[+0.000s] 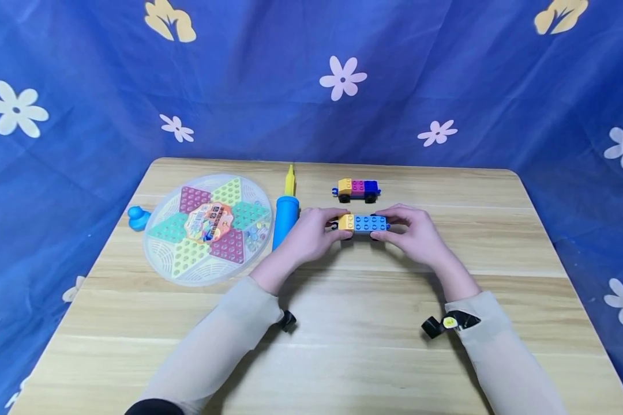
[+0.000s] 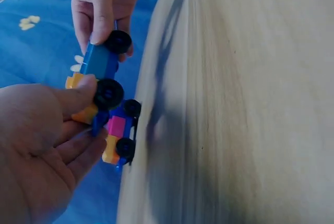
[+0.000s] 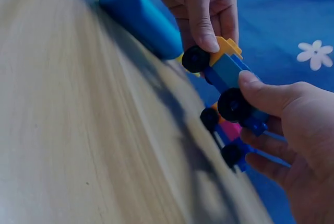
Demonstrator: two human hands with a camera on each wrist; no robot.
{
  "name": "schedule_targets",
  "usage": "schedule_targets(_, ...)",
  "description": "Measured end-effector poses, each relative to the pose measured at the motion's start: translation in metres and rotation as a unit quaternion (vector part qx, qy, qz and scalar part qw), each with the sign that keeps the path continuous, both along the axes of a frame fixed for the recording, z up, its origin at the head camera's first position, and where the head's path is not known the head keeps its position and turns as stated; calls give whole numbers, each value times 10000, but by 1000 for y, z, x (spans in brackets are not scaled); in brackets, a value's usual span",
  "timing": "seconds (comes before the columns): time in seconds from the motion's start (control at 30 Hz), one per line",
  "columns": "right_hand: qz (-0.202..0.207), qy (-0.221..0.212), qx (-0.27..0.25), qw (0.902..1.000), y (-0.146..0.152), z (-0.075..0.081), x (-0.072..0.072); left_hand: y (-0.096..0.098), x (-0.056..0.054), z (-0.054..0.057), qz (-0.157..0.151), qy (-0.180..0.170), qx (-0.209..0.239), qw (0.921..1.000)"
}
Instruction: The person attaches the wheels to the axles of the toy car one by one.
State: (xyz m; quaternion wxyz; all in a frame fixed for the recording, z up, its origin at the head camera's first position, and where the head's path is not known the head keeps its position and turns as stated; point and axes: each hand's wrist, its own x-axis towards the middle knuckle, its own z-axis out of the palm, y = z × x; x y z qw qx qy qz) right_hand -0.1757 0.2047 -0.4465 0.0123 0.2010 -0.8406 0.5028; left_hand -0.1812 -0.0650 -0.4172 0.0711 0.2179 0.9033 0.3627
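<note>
Both hands hold a toy block car [image 1: 366,223] with a yellow front, a light blue studded body and black wheels. My left hand [image 1: 314,233] pinches its yellow end between thumb and fingers. At the blue end, my right hand [image 1: 412,233] grips it the same way. In the left wrist view the held car [image 2: 99,62] is tilted and raised off the table. Behind it on the table stands a second toy car [image 1: 358,189] in yellow, pink and dark blue.
A round Chinese checkers board [image 1: 161,253] lies on the wooden table [image 1: 342,357] at left, with a small blue toy [image 1: 138,219] beside it. Between board and left hand lies a blue pump [image 1: 286,216] with a yellow nozzle. A blue flowered cloth [image 1: 270,86] hangs behind.
</note>
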Motion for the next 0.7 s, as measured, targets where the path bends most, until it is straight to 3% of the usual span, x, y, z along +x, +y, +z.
schedule_targets(0.3,-154,-408,476,9979,-4,-15,-12,4,-14,-13,27,-117,-493,9987)
schedule_targets(0.7,-102,-590,615,9963,-6,-21,-12,2,-16,-14,81,-436,-664,9968)
